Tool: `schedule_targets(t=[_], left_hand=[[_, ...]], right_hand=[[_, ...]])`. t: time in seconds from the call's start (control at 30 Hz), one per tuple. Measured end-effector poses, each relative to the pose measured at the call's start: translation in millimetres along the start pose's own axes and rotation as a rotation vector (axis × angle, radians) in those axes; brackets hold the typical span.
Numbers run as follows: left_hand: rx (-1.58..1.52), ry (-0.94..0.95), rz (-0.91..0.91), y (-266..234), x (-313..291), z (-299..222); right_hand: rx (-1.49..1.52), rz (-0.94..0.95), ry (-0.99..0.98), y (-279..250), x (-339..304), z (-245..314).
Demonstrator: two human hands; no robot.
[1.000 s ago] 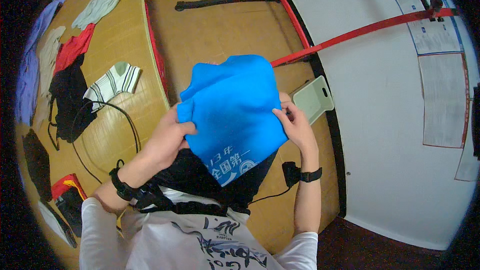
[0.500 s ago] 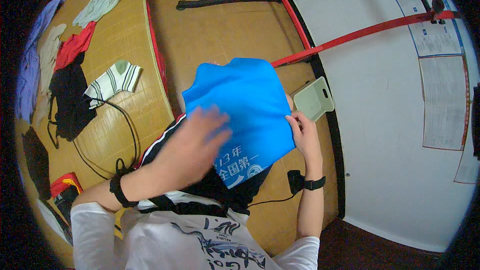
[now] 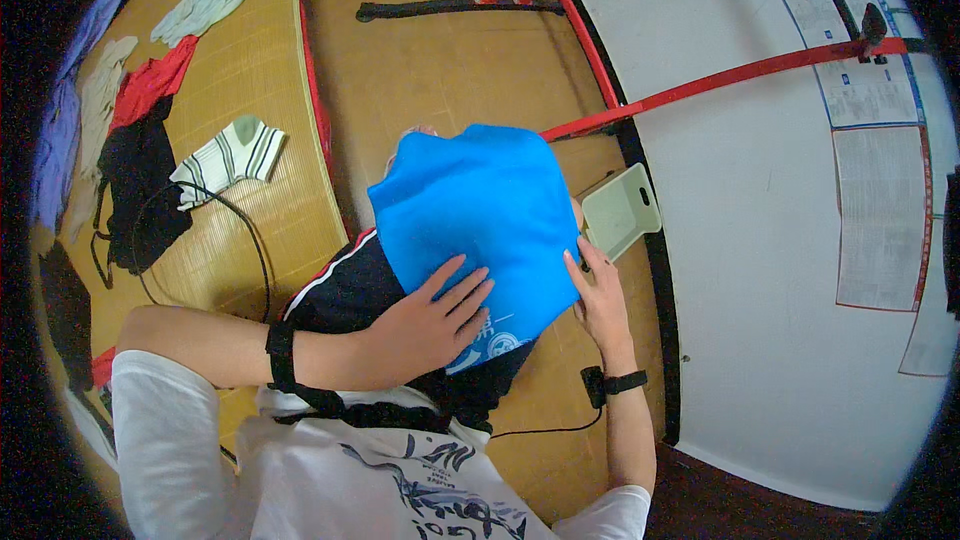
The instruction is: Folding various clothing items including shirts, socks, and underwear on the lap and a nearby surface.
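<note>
Blue cloth [image 3: 470,205] lay spread over dark trousers [image 3: 335,280]: smoothing looked the step in hand; the next move seemed to call for a secure edge hold.
Clock taken from the cloth: black garment [image 3: 145,190], limp and crumpled, on the woven mat [image 3: 268,25] at nine; striped sock [image 3: 232,160], soft knit by its look, toward ten. Left hand [image 3: 425,335] pressed palm-down at seven, fingers spread wide, gripping nothing. Cloth matte, supple, wavy-edged at twelve, pale print near six. Right hand [image 3: 603,308] at four, fingers against its border; could not tell whether they pinched. Pale green bin [image 3: 618,212], rigid, plastic-looking, at three.
</note>
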State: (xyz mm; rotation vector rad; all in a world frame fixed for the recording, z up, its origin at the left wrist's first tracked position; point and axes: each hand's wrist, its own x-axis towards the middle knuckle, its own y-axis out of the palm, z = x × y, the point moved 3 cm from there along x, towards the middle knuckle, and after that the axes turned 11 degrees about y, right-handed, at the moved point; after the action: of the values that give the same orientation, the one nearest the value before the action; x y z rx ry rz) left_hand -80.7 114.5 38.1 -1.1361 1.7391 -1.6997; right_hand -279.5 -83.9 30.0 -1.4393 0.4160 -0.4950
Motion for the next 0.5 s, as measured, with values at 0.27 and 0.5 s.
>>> schedule_targets(t=[0.27, 0.5], left_hand=[[0.038, 0.112, 0.043, -5.6, -4.9, 8.5], [-0.103, 0.19, 0.017, -11.5, -13.9, 23.0]], right_hand=[[-0.088, -0.036, -0.168, -26.7, -11.7, 3.2], [-0.024, 0.02, -0.168, -12.3, -53.8, -0.6]])
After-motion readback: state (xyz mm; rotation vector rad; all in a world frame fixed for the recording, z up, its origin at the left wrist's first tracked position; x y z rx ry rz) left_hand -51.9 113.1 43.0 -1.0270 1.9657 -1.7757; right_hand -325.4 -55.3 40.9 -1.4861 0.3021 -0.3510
